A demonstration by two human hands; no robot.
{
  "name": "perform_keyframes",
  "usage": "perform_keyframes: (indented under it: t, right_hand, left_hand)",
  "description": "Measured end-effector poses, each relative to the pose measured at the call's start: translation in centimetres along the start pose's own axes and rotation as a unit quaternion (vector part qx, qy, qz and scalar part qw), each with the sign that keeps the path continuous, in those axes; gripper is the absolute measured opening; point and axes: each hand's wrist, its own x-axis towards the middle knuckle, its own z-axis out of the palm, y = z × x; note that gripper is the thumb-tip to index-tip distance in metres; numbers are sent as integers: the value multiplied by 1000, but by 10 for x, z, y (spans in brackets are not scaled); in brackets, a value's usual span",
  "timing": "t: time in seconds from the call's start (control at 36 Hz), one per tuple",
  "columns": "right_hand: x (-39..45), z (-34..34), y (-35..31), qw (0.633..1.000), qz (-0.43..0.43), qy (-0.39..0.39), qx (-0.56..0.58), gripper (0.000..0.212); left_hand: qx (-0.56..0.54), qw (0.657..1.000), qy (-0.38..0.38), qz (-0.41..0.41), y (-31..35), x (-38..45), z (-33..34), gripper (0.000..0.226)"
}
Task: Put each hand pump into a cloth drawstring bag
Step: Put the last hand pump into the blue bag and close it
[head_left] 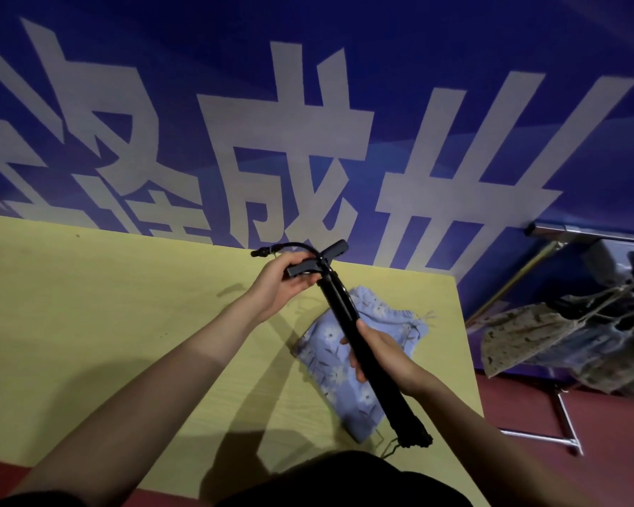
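A black hand pump [339, 301] with a T-handle and a thin hose slants in the air above the yellow table [88, 305]. My left hand [284, 279] grips the left end of the T-handle at the top. My right hand [379, 349] holds the barrel around its middle. The pump's lower end [412, 431] points toward me and looks wrapped in dark cloth with a cord hanging. Under the pump lies a light-blue floral drawstring bag [330, 364], flat on the table.
A blue banner wall [308, 104] with large white characters stands behind the table. To the right, off the table, a metal rack [564, 415] carries patterned cloth bags [549, 331] and dark pump parts above a red floor.
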Motion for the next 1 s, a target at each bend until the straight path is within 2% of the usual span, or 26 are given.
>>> perform_keyframes:
  t: [0.08,0.19,0.28,0.39,0.47,0.58,0.69,0.83,1.0]
  right_hand:
    - [-3,-8,1,999,-31,32,13,58]
    - [-10,-20,3,993,-61,97,14,49]
    - [-13,-36,10,986,-56,158,6,43]
    - [-19,-64,20,977,-46,207,-6,37]
    - [-24,-79,28,975,-31,222,9,40]
    - [-28,-107,33,971,-33,235,26,42]
    - [-25,-134,35,971,-33,237,30,58]
    - [-19,-162,34,974,-9,222,35,34]
    - [-6,-191,36,976,-1,209,52,32]
  left_hand:
    - [-18,1000,-9,19,-6,4,19,27]
    - [64,998,-11,15,-21,15,40,30]
    - [141,990,-6,-23,-39,23,48,34]
    - [233,964,9,-125,-64,27,57,25]
    - [298,934,33,-194,-86,31,53,22]
    - [312,920,82,-224,-117,47,56,19]
    - [323,911,106,-233,-132,64,62,37]
    - [309,912,148,-225,-141,86,76,46]
    - [294,909,210,-207,-161,115,77,62]
